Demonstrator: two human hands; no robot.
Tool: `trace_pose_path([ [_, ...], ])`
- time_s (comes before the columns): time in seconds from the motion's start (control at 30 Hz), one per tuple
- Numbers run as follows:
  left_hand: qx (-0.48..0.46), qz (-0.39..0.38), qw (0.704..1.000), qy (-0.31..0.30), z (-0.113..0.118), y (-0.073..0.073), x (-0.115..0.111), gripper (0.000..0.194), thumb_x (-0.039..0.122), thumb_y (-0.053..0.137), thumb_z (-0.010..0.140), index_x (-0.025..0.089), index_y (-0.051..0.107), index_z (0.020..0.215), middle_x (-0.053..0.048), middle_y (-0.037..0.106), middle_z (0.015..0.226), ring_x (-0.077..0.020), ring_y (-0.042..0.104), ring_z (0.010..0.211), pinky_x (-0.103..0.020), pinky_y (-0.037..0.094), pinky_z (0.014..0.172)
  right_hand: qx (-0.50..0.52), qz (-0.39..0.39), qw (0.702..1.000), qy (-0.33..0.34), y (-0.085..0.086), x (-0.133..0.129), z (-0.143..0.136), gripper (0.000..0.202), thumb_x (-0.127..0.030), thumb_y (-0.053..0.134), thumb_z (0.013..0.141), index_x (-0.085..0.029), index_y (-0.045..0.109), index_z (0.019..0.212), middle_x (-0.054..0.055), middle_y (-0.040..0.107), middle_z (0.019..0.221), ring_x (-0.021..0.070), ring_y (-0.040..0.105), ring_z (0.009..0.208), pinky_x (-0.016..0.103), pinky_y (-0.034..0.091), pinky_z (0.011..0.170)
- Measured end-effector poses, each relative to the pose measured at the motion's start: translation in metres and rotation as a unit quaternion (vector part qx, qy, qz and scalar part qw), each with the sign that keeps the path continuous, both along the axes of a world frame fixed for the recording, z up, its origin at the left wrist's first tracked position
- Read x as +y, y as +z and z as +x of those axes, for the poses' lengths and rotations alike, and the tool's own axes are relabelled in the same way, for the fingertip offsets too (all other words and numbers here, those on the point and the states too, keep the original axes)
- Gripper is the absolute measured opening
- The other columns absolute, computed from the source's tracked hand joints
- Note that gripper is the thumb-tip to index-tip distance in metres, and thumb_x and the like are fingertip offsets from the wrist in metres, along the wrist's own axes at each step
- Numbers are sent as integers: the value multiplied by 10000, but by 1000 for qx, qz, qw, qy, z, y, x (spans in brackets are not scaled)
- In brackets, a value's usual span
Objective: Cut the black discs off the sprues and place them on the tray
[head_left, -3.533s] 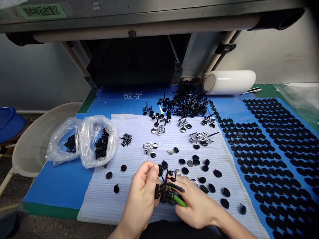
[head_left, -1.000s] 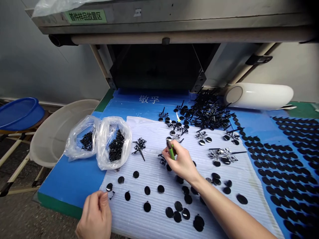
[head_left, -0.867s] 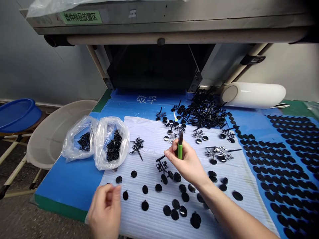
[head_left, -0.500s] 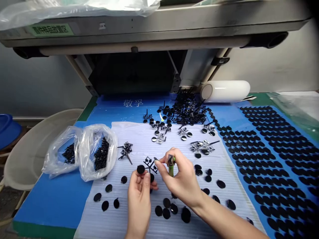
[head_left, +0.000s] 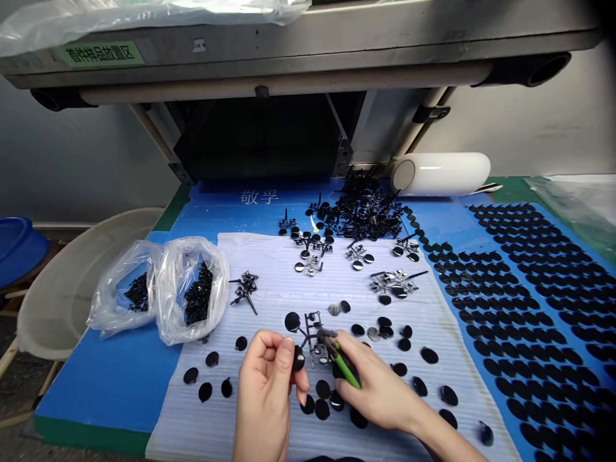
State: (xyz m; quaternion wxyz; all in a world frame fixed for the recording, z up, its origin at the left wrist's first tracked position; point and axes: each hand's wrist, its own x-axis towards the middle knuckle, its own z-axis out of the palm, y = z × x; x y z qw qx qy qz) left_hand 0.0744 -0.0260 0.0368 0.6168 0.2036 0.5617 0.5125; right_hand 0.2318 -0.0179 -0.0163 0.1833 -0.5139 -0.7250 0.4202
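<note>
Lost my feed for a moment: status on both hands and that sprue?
Left hand pinching the black sprue by one disc. Right hand gripping green-handled cutters, tip at the sprue. Loose black discs scattered beneath.

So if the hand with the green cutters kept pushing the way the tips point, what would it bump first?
The right hand aims its green cutters up-left at the black part frame held by the left hand. It likely meets that frame first, though depth is uncertain.

Single head view — looks forward-down, close over worktable
</note>
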Motion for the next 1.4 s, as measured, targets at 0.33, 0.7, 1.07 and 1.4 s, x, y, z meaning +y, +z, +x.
trace_pose_path([
  [0.33,30,25,999,5,1,-1,-4,221,335,536,764,189,421,645,69,489,417,-55,411,373,-163,329,388,9,60,997,46,13,-1,-22,404,-35,411,539,-187,430,912,64,477,903,217,470,865,328,409,739],
  [0.7,1,-1,998,-61,-5,3,-6,257,369,598,704,163,461,635,79,417,409,-34,362,370,-146,253,369,93,-10,982,165,31,10,-14,331,-23,360,460,-197,435,731,-3,458,730,163,479,722,277,427,688],
  [1.07,-34,-22,997,-64,-3,9,-5,244,330,620,690,160,466,610,78,394,396,-29,315,356,-164,194,365,110,9,980,166,25,7,-14,345,-51,352,449,-200,433,749,8,487,756,165,487,732,273,433,681],
  [1.4,-33,-45,994,-89,-5,9,-7,248,329,588,718,177,429,603,80,391,377,-33,291,348,-175,180,371,63,55,988,131,23,3,-13,257,-54,363,526,-209,442,714,13,520,729,164,494,693,281,436,664],
])
